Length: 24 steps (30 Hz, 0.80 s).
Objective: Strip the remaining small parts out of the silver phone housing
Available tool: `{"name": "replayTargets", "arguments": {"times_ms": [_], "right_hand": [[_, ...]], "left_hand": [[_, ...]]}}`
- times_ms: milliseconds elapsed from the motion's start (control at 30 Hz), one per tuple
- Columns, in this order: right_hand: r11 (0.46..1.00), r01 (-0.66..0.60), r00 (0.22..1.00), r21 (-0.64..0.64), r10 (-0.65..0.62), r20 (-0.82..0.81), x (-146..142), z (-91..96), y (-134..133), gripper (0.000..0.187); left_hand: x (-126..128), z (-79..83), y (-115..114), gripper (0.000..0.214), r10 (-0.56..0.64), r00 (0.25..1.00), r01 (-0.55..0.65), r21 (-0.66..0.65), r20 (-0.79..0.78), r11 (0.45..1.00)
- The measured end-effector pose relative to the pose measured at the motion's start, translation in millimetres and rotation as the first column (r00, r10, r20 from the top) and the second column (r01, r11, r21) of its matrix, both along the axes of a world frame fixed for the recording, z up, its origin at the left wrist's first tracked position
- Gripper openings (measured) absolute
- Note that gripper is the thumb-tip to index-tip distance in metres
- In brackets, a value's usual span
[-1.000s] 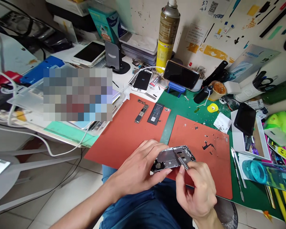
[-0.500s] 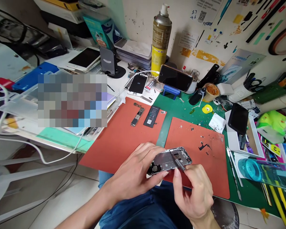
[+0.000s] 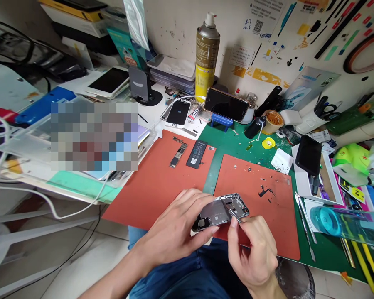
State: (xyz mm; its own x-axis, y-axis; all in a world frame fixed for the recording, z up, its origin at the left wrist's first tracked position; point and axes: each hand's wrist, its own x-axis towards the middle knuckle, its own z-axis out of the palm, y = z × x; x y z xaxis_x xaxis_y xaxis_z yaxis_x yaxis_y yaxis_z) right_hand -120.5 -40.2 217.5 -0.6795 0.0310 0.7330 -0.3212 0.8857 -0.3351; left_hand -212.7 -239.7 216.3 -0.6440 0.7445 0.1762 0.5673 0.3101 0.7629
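My left hand (image 3: 180,226) is closed around the left end of a stripped phone housing (image 3: 217,210), thumb along the near edge and fingers over the far edge. The housing is tilted, its bare metal inside facing up. Closed on a slim tool with a ribbed grey handle (image 3: 234,214), my right hand (image 3: 255,249) is at the housing's near right edge. The tool's dark, thin tip reaches over the inside of the housing; whether it touches the metal I cannot tell. On the left red mat (image 3: 156,182) lie a logic board (image 3: 178,154) and a black phone battery (image 3: 197,155).
Small black parts (image 3: 266,191) and screws lie on the right red mat (image 3: 246,178). Metal picks (image 3: 305,226) and a blue-capped bottle (image 3: 327,221) are at the right. Behind stand a propped phone (image 3: 226,105) and a spray can (image 3: 207,54). A white cable (image 3: 54,214) hangs at left.
The view has shifted slightly, and a clear plastic bag now shows at the top. The tool's handle sits slightly higher over the housing. Both hands keep their grips.
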Motion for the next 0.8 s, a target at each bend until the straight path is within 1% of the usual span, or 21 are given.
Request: {"name": "replayTargets", "arguments": {"times_ms": [100, 400, 500, 567, 633, 667, 700, 733, 767, 800], "right_hand": [[1.000, 0.024, 1.000, -0.016, -0.024, 0.000, 0.5, -0.9, -0.9, 0.030], [0.995, 0.044, 0.998, -0.089, -0.047, -0.034, 2.4, -6.5, -1.9, 0.038], [0.986, 0.030, 0.999, -0.166, -0.037, -0.039, 7.7, -10.9, 1.3, 0.044], [0.966, 0.034, 0.999, -0.255, -0.043, -0.031, 12.5, -14.7, 3.6, 0.047], [0.925, 0.073, 0.997, -0.372, -0.083, -0.008, 16.4, -18.0, 5.3, 0.044], [0.889, 0.116, 0.993, -0.442, -0.118, 0.023, 17.7, -19.1, 5.9, 0.039], [0.840, 0.171, 0.985, -0.515, -0.158, 0.071, 18.5, -19.6, 6.4, 0.033], [0.776, 0.231, 0.973, -0.586, -0.193, 0.128, 18.9, -19.6, 7.1, 0.027], [0.705, 0.285, 0.959, -0.649, -0.212, 0.190, 19.0, -19.2, 8.0, 0.024], [0.631, 0.330, 0.944, -0.702, -0.215, 0.251, 18.9, -18.6, 9.2, 0.024]], "left_hand": [[0.2, -0.4, -0.3, 0.048, -0.010, 1.000, 0.010, -0.002, -0.012, 1.000], [-0.4, -1.2, 2.1, 0.050, -0.013, 0.998, 0.012, -0.022, -0.066, 1.000], [-0.8, -1.8, 2.4, 0.052, -0.020, 0.995, 0.017, -0.025, -0.099, 1.000], [-0.4, -2.7, 2.7, 0.053, -0.023, 0.990, 0.018, -0.038, -0.137, 0.999], [1.2, -4.5, 3.3, 0.052, -0.024, 0.980, 0.014, -0.053, -0.198, 0.998], [2.4, -5.5, 3.7, 0.052, -0.024, 0.971, 0.010, -0.061, -0.237, 0.998], [3.8, -6.4, 4.0, 0.051, -0.024, 0.960, 0.005, -0.069, -0.279, 0.998], [5.3, -7.2, 4.3, 0.050, -0.023, 0.947, -0.002, -0.076, -0.320, 0.997], [6.6, -7.5, 4.4, 0.049, -0.022, 0.935, -0.009, -0.087, -0.354, 0.996], [7.6, -7.3, 4.4, 0.048, -0.024, 0.926, -0.014, -0.099, -0.376, 0.995]]}}
